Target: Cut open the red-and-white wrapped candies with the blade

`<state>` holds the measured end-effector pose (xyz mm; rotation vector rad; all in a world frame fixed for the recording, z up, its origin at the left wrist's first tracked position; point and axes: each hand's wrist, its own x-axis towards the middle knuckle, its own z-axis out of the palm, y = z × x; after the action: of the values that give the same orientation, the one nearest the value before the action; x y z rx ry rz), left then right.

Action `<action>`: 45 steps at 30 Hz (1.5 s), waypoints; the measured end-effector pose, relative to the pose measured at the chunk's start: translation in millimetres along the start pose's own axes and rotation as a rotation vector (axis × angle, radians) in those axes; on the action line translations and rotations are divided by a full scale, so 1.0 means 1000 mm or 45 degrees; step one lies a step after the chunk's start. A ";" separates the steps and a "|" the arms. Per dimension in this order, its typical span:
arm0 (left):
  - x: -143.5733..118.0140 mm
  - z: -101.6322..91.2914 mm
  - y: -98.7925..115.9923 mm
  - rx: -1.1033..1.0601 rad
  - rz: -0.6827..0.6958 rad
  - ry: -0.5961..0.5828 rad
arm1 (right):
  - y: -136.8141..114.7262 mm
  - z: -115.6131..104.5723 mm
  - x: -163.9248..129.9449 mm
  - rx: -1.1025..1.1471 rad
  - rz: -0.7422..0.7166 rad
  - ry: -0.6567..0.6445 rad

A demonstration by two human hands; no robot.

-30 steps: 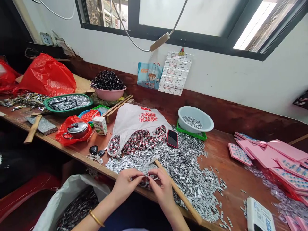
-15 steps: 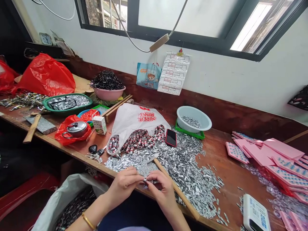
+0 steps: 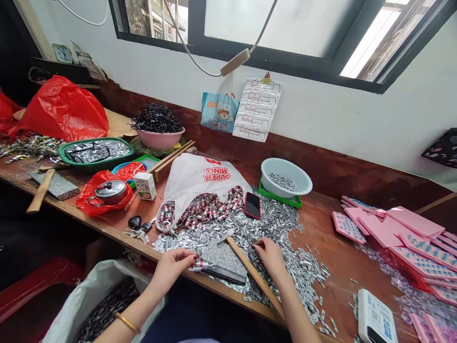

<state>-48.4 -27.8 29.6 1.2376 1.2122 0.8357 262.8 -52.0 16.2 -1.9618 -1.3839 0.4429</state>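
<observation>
Banded piece: one red-and-silver banded piece (image 3: 200,264) at the near edge of the table (image 3: 319,221), lying in front of the white bag; a long dark strip (image 3: 226,273) extends from it to the right, towards the hammer handle.
Left hand: the left hand (image 3: 170,267) is at the left end of the banded piece; thumb and forefinger are pinched together on that end.
Right hand: the right hand (image 3: 274,261) is over the small metal pieces (image 3: 285,243), right of the hammer; its fingers (image 3: 260,244) are curled, tips near the heap. Cannot tell whether anything is between them.
Hammer: the hammer (image 3: 250,268) lies between the two hands, head away from the person, handle slanting to the near edge.
Metal heap: small flat pieces spread loosely around the hammer and towards the right.
White bag: the white bag (image 3: 185,176) lies beyond the left hand, mouth facing the person, with many red-banded pieces (image 3: 210,209) at its opening.
Phone: the red-edged phone (image 3: 252,205) lies just right of the bag.
Basin: the pale blue basin (image 3: 305,180), on a green tray (image 3: 293,202), holds more small pieces.
Right side: pink cards (image 3: 374,226) lie in an untidy stack.
Below left: an open white sack (image 3: 66,312) contains dark items.
</observation>
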 end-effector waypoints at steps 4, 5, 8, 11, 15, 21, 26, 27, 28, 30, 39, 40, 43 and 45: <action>0.008 -0.009 -0.005 0.005 -0.091 -0.070 | 0.009 0.003 0.004 -0.008 -0.031 -0.052; 0.009 -0.010 -0.007 0.018 -0.113 -0.077 | 0.008 0.003 0.002 -0.005 -0.035 -0.046; 0.011 -0.012 -0.011 0.042 -0.166 -0.093 | -0.002 -0.003 -0.005 0.080 -0.031 -0.020; 0.014 -0.012 -0.012 0.065 -0.185 -0.116 | -0.021 -0.007 -0.016 0.684 0.118 -0.184; 0.018 -0.012 -0.007 0.087 -0.225 -0.166 | -0.052 0.000 -0.032 1.442 0.386 -0.461; 0.021 -0.013 -0.003 0.081 -0.295 -0.233 | -0.075 0.011 -0.044 1.704 0.472 -0.786; 0.022 -0.013 -0.004 0.109 -0.290 -0.246 | -0.080 0.012 -0.049 1.776 0.412 -0.870; 0.023 -0.013 -0.005 0.113 -0.289 -0.246 | -0.080 0.014 -0.049 1.730 0.396 -0.859; 0.023 -0.013 -0.005 0.116 -0.289 -0.247 | -0.082 0.017 -0.049 1.664 0.371 -0.848; 0.024 -0.012 -0.007 0.115 -0.295 -0.254 | -0.085 0.028 -0.047 1.496 0.274 -0.841; 0.024 -0.011 -0.012 0.078 -0.279 -0.263 | -0.109 0.093 -0.043 0.330 -0.578 -0.516; 0.024 -0.011 -0.013 0.074 -0.276 -0.262 | -0.109 0.095 -0.044 0.275 -0.609 -0.498; 0.024 -0.011 -0.014 0.068 -0.273 -0.262 | -0.109 0.098 -0.046 0.230 -0.644 -0.465; 0.024 -0.011 -0.014 0.069 -0.275 -0.265 | -0.109 0.097 -0.047 0.330 -0.584 -0.477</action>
<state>-55.8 -4.8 11.6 1.1812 1.1796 0.5058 110.1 -40.7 18.4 -1.3410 -1.8453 0.7500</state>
